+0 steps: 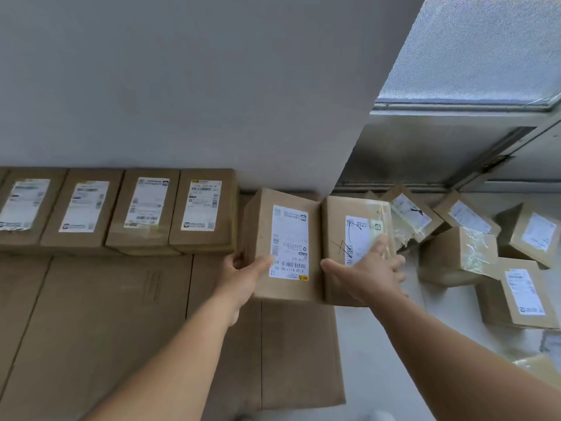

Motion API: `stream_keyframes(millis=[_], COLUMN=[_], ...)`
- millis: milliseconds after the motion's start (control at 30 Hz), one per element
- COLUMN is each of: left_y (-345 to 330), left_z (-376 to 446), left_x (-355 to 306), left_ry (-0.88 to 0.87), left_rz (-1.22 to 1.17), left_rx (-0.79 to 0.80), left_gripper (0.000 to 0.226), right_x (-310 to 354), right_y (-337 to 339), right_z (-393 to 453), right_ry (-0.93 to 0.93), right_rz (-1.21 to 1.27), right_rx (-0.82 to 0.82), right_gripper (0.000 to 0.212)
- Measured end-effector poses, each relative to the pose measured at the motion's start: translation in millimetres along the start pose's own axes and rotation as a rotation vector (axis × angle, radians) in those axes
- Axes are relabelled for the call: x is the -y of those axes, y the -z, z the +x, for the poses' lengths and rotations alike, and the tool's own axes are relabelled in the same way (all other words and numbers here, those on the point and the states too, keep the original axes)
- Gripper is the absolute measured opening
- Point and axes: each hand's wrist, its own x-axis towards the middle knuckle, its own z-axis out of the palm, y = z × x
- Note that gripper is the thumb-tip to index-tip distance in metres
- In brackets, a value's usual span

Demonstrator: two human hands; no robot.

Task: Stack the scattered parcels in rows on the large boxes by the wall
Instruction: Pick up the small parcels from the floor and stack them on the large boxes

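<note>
Two brown parcels with white labels are in my hands above the right end of the large boxes [100, 329]. My left hand [243, 276] grips the left parcel [285, 235] at its near left corner. My right hand [368, 268] lies on the right parcel [352, 238], fingers spread over its label and right side. The two parcels touch side by side. A row of several labelled parcels [145, 208] lies flat on the large boxes along the wall, to the left of the held pair.
A grey wall [182, 86] stands right behind the row, its corner just above the held parcels. Several scattered parcels [461, 250] lie on the pale floor at the right, below a window [473, 50] and its sill.
</note>
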Motion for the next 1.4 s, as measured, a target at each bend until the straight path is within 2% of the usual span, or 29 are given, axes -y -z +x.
stream_keyframes(millis=[267,333,467,600,733,800,900,933,1067,1200,1400], left_y=[-25.4,-32.1,-39.0,-44.5,-57.0,-63.5,-66.6,-67.4,-75.9,-80.9,-83.4], left_z=[47.4,55.4,69.0,83.2,85.4,82.7,84.5,87.2,90.2,94.2,103.8], left_x=[7.3,11.2,19.6,20.5,13.0,4.5,-6.0,-7.8,-15.7,-25.8,-25.2], left_ry=[0.088,0.101,0.153,0.205,0.263,0.299,0.329,0.333,0.369,0.390,0.399], left_rz=[-0.116,-0.162,-0.298,-0.475,-0.645,-0.679,-0.720,-0.727,-0.714,-0.744,-0.717], left_rx=[-0.052,-0.107,-0.233,-0.345,-0.345,-0.301,-0.243,-0.231,-0.180,-0.164,-0.218], left_gripper=[0.067,0.067,0.044,0.047,0.013,0.019,0.037,0.040,0.037,0.030,0.034], right_x=[24.8,33.3,49.1,61.4,51.1,48.4,51.1,51.4,49.0,56.8,58.4], right_y=[-17.4,-24.8,-41.7,-51.2,-53.8,-54.1,-50.0,-47.6,-40.1,-36.5,-46.6], right_z=[64.3,81.6,102.6,110.8,118.4,124.4,132.2,134.1,131.3,134.3,138.6], right_ry=[0.032,0.045,0.097,0.189,0.269,0.259,0.213,0.191,0.087,0.082,0.046], right_rz=[-0.047,-0.079,-0.091,-0.065,0.131,0.237,0.367,0.416,0.547,0.565,0.626], right_rx=[0.045,0.059,0.103,0.088,0.064,0.067,0.094,0.131,0.312,0.294,0.288], right_gripper=[0.126,0.126,0.128,0.119,0.112,0.101,0.069,0.065,0.088,0.084,0.077])
